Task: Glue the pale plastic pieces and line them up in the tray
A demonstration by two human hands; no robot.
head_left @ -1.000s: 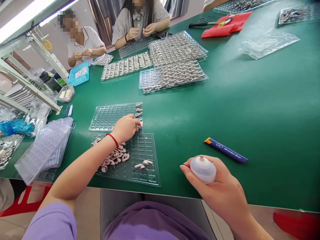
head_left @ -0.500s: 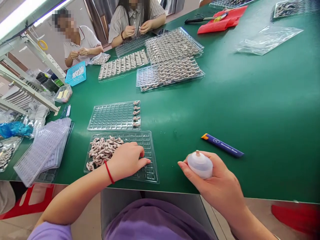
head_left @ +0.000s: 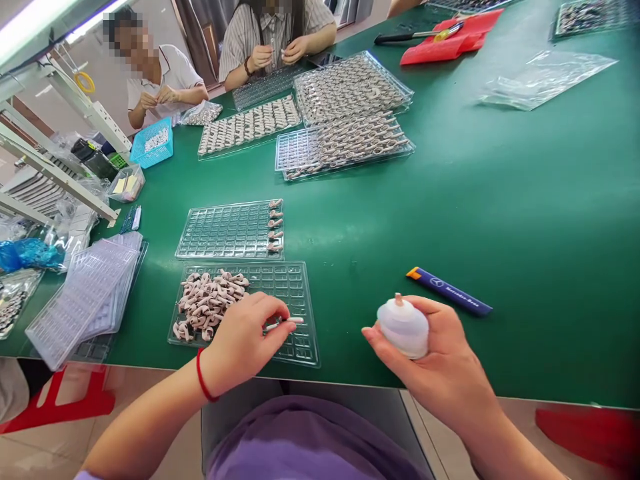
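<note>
While the right hand (head_left: 453, 363) wraps round a white bottle (head_left: 404, 330) with its tip upward, the left hand (head_left: 245, 343) pinches a small pale piece (head_left: 297, 321) between thumb and fingers over the near tray (head_left: 295, 287); whether that pinch holds a second piece is hard to tell. Similar pieces (head_left: 207, 303) lie heaped on that tray's left part, and five more line the right edge of the far tray (head_left: 225, 230).
</note>
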